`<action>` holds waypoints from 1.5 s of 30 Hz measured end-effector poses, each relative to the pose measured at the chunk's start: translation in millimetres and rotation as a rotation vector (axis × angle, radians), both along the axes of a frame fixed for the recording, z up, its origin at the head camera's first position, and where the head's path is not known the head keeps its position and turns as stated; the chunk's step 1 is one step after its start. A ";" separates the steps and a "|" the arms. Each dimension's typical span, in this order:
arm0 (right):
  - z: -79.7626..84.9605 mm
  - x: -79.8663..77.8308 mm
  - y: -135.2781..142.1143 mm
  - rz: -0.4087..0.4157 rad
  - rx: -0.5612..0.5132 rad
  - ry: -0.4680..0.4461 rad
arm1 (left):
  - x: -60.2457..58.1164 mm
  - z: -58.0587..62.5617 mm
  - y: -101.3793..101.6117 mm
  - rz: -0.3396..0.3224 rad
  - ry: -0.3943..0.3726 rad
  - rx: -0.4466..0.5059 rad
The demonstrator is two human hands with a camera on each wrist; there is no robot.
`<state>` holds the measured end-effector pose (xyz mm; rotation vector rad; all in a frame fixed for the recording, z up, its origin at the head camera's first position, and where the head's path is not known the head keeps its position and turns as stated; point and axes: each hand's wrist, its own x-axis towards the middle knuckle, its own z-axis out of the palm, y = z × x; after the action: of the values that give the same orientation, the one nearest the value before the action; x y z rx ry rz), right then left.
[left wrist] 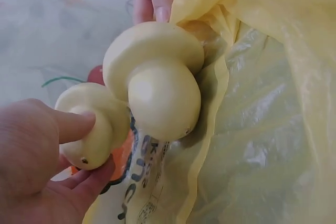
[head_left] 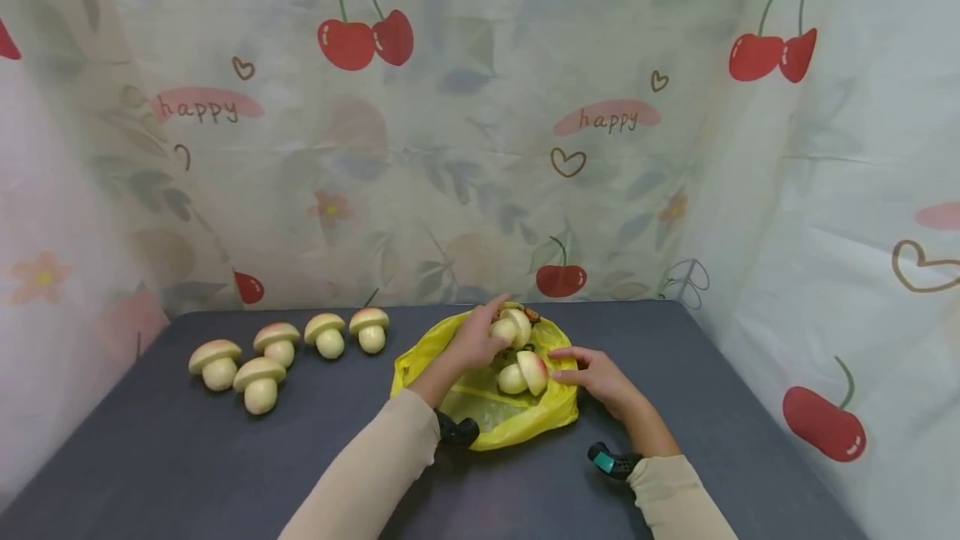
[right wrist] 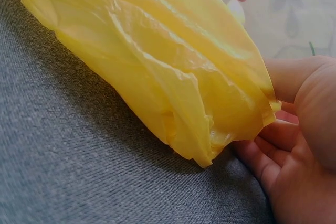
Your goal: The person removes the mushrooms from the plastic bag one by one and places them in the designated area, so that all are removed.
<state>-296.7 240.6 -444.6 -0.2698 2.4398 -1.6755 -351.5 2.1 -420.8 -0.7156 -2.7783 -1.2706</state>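
Observation:
A yellow plastic bag (head_left: 555, 419) lies open on the dark table. My left hand (head_left: 474, 342) reaches over its far left part and pinches a toy mushroom (left wrist: 89, 100) between thumb and fingers. Right beside it, a second toy mushroom (head_left: 523, 373) rests on the bag, its round stem facing the camera in the left wrist view. Printed lettering shows on the plastic beneath them. On the bag's right side, my right hand (head_left: 600, 377) holds the rim, with the thumb and fingers on either side of the plastic in the right wrist view.
Several more toy mushrooms (head_left: 260, 382) with pale stems and rounded caps stand on the left of the table (head_left: 187, 465). A patterned curtain (head_left: 465, 190) with cherries hangs behind the table and along both sides.

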 end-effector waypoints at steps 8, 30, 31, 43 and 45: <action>-16.4 -12.2 4.7 -0.024 0.016 0.006 | 9.0 2.0 -15.2 0.004 0.028 0.087; -19.3 -11.0 5.1 -0.046 0.031 0.004 | 47.2 8.0 -72.6 0.069 0.102 0.383; -18.7 -10.5 4.9 -0.045 0.031 0.004 | 49.4 7.0 -76.3 0.064 0.102 0.391; -13.9 -7.7 2.2 -0.038 0.041 0.011 | 70.3 -13.5 -123.4 0.099 0.126 0.288; -13.1 -7.9 1.8 -0.039 0.035 0.007 | 74.5 -16.4 -131.1 0.110 0.157 0.244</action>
<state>-304.6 242.5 -457.7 -0.2252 2.4931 -1.6479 -277.0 -129.0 -437.2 -0.6085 -2.4477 -1.4302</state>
